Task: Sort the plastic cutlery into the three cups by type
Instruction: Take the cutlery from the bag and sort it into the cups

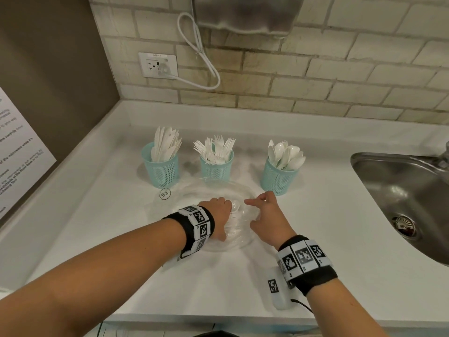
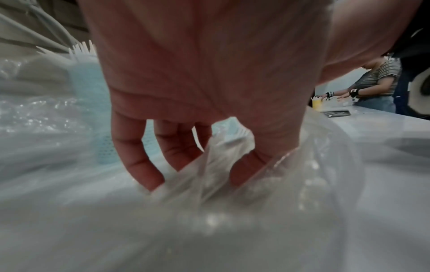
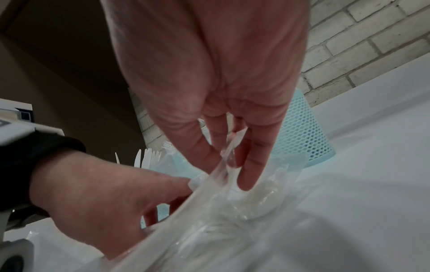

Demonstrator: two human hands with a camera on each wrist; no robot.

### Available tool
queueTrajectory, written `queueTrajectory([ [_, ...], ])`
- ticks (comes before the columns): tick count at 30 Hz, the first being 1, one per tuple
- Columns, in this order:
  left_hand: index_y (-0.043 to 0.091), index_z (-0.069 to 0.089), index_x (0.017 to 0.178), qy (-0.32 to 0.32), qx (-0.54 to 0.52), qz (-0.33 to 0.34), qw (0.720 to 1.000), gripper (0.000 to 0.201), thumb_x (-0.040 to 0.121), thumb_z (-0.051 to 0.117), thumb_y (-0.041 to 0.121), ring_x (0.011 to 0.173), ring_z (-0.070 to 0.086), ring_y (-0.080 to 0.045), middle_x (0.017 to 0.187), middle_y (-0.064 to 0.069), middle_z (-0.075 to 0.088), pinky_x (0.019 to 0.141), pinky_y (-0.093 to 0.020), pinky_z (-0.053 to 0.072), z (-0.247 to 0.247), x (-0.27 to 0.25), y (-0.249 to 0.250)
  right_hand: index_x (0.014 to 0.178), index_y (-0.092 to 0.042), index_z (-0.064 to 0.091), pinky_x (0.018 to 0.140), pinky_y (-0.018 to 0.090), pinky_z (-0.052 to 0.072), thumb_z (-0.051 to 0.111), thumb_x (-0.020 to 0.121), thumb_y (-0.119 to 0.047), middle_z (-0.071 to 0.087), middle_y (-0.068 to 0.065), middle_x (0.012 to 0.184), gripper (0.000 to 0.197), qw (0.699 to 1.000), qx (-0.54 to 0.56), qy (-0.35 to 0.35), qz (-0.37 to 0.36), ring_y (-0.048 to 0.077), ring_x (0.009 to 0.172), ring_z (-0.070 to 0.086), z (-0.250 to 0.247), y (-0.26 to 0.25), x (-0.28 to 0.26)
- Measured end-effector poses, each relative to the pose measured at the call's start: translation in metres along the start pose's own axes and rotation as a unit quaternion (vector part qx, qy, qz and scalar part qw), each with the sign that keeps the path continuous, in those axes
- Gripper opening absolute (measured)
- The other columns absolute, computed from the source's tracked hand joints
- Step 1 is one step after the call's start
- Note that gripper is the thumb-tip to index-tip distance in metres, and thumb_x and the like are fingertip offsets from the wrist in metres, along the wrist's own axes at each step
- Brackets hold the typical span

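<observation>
On the white counter (image 1: 315, 215) three teal mesh cups stand in a row at the back: the left cup (image 1: 162, 170) holds knives, the middle cup (image 1: 215, 167) forks, the right cup (image 1: 277, 177) spoons, so most of the sorting looks done. In front of them lies a crumpled clear plastic bag (image 1: 239, 235), and both hands are down in it, close together. The left hand (image 1: 217, 218) has its fingers curled into the film, gathering a fold. The right hand (image 1: 268, 216) pinches a strip of the same film between thumb and fingertips (image 3: 250, 173). Some white cutlery seems left inside the bag; which type, I cannot tell. The film is thin, limp and slippery, so it wants holding at the mouth. The pieces are light, stiff and a bit brittle: best taken by the handle.
</observation>
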State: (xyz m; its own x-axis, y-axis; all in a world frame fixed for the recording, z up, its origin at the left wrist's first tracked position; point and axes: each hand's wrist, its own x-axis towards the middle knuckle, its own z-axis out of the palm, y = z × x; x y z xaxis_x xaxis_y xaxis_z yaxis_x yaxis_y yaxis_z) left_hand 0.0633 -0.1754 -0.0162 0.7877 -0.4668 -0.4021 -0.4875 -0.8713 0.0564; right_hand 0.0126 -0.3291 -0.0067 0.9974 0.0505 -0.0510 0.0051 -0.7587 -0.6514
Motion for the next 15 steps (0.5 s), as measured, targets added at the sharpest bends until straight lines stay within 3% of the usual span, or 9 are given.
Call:
queueTrajectory([
  [2, 0.011, 0.039, 0.127, -0.015, -0.008, -0.007, 1.000, 0.066, 0.076, 0.071, 0.036, 0.112, 0.052, -0.028, 0.124, -0.011, 0.051, 0.091, -0.042, 0.048, -0.001, 0.003, -0.001, 0.131, -0.013, 0.054, 0.082, 0.010, 0.036, 0.058, 0.079, 0.007, 0.031, -0.003, 0.111, 0.056, 1.000, -0.003, 0.001, 0.001, 0.000, 0.070, 0.043, -0.002, 0.000, -0.001],
  [5, 0.009, 0.040, 0.129, -0.018, 0.001, -0.003, 1.000, 0.057, 0.085, 0.060, 0.039, 0.116, 0.049, -0.030, 0.127, -0.014, 0.050, 0.092, -0.041, 0.046, 0.000, 0.007, -0.006, 0.128, -0.013, 0.057, 0.088, 0.013, 0.036, 0.056, 0.082, 0.001, 0.032, -0.003, 0.110, 0.048, 1.000, -0.011, 0.011, 0.023, 0.010, 0.088, 0.047, -0.005, 0.003, -0.001],
  [8, 0.007, 0.035, 0.137, -0.013, -0.012, -0.018, 1.000, 0.057, 0.091, 0.052, 0.036, 0.127, 0.039, -0.031, 0.137, -0.014, 0.042, 0.099, -0.042, 0.040, 0.000, 0.010, -0.012, 0.126, -0.012, 0.059, 0.098, 0.024, 0.041, 0.051, 0.085, -0.003, 0.032, -0.002, 0.110, 0.042, 0.998, -0.026, 0.013, 0.061, 0.019, 0.100, 0.051, -0.006, 0.005, -0.002],
  [10, 0.007, 0.034, 0.137, -0.005, -0.039, -0.029, 0.999, 0.055, 0.092, 0.051, 0.032, 0.127, 0.040, -0.031, 0.138, -0.014, 0.043, 0.101, -0.041, 0.040, -0.002, 0.010, -0.016, 0.127, -0.011, 0.058, 0.100, 0.030, 0.044, 0.048, 0.087, -0.004, 0.034, 0.001, 0.114, 0.042, 0.996, -0.040, 0.014, 0.077, 0.023, 0.106, 0.052, -0.006, 0.006, -0.002],
  [13, 0.007, 0.035, 0.130, -0.002, -0.067, -0.032, 0.997, 0.046, 0.092, 0.050, 0.027, 0.099, 0.057, -0.030, 0.115, -0.014, 0.058, 0.085, -0.037, 0.047, -0.009, 0.004, -0.026, 0.132, -0.011, 0.053, 0.099, 0.033, 0.046, 0.048, 0.088, -0.006, 0.035, 0.006, 0.128, 0.045, 0.993, -0.072, 0.028, 0.094, 0.025, 0.111, 0.052, -0.009, 0.006, -0.001],
  [15, 0.007, 0.034, 0.124, -0.003, -0.072, -0.019, 0.997, 0.040, 0.093, 0.049, 0.027, 0.079, 0.053, -0.026, 0.090, -0.008, 0.056, 0.070, -0.034, 0.044, -0.013, -0.002, -0.035, 0.136, -0.012, 0.049, 0.099, 0.035, 0.046, 0.048, 0.088, -0.007, 0.033, 0.007, 0.132, 0.048, 0.989, -0.092, 0.036, 0.111, 0.026, 0.114, 0.051, -0.013, 0.006, 0.001],
])
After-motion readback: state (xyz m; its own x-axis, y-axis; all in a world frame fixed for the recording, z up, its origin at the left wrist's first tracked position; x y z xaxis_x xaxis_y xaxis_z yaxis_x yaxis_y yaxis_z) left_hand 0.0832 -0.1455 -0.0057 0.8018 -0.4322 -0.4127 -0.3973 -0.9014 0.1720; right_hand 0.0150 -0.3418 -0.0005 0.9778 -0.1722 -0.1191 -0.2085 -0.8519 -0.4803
